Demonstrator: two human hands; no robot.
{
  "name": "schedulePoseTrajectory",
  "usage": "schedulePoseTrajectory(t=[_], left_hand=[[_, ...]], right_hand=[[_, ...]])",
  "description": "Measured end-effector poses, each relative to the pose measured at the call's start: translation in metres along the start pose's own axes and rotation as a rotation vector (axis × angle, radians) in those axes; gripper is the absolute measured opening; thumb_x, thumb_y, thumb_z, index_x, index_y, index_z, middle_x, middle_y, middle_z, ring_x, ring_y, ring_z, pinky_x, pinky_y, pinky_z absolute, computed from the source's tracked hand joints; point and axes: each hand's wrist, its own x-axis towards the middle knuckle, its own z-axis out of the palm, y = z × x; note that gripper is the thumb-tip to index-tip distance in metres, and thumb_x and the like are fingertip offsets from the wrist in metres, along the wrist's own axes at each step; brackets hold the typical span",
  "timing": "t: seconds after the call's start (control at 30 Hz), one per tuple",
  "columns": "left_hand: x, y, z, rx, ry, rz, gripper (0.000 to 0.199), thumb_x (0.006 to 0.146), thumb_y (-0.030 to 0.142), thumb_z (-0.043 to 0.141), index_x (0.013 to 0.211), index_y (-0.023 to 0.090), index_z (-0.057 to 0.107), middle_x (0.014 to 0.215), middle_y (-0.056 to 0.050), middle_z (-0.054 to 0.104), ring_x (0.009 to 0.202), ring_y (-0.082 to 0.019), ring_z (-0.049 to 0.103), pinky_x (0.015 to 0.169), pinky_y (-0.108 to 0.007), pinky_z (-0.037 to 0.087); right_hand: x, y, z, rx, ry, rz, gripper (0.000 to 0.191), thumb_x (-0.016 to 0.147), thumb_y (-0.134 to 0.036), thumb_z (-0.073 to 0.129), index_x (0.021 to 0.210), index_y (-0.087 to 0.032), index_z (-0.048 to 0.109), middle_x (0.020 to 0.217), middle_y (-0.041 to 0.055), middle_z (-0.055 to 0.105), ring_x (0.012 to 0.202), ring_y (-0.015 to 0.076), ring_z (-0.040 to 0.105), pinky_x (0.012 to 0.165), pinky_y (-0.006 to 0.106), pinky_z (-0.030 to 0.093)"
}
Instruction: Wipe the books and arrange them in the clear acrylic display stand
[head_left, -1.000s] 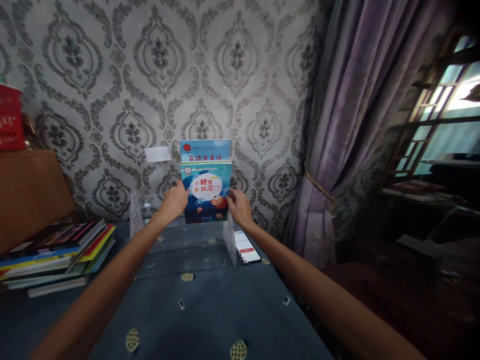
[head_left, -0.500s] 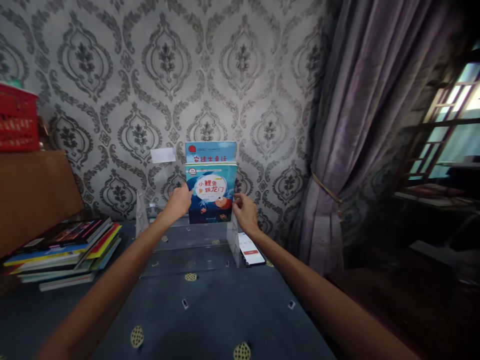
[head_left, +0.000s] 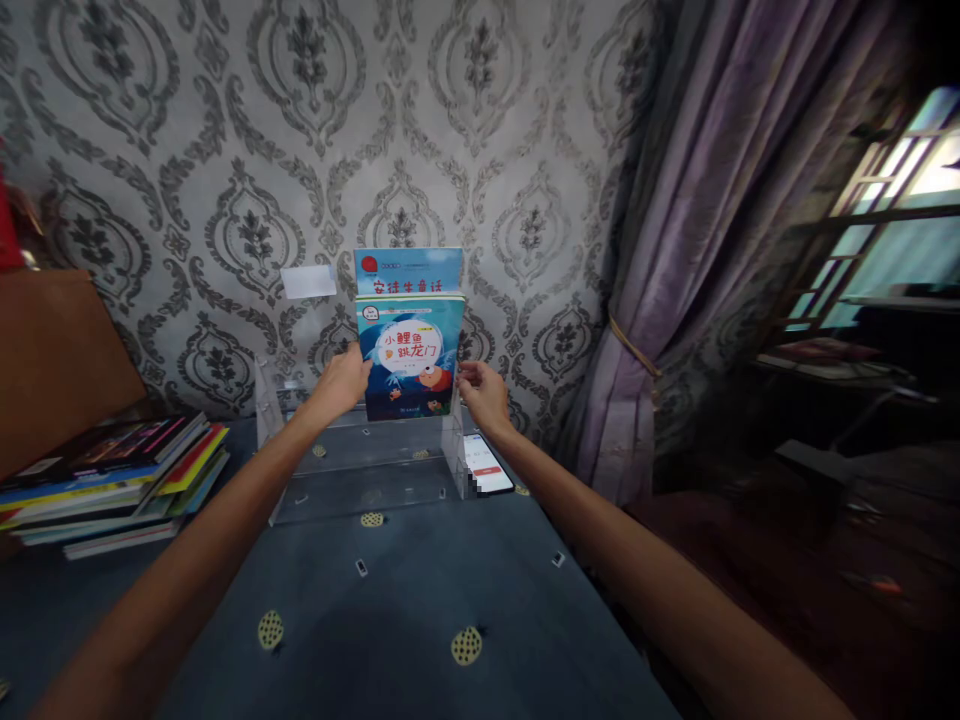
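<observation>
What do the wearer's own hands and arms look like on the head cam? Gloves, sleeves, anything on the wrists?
Left hand and right hand are bare, no gloves. No sleeves on the visible parts of the left arm or right arm; no watch, band or cable seen. Rings or small markings: too small to tell.

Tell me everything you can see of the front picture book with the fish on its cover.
The front picture book is thin, with a glossy-looking paper cover in teal and deep blue. Red Chinese lettering sits in a pale oval above a red-orange fish. It stands nearly upright, cover outward, at the back of the clear stand, overlapping a light-blue book that shows above it. The left hand grips its left edge; the right hand is at its right edge, contact unclear.
</observation>
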Motion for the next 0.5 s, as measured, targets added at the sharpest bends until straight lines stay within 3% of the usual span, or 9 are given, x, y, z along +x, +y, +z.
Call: schedulePoseTrajectory(t=[0.5], left_hand=[[-0.008,-0.004,0.008,-0.036,0.000,0.008,0.035,0.099,0.029,0.042,0.128,0.011,0.047,0.111,-0.023,0.072,0.111,-0.037,0.068,0.092,-0.046,0.052]], right_hand=[[-0.022,0.031,-0.010,0.118,-0.013,0.101,0.025,0.074,-0.026,0.058,0.095,-0.018,0.069,0.082,0.0066,0.074,0.081,0.0239,0.070,0.075,0.040,0.058]])
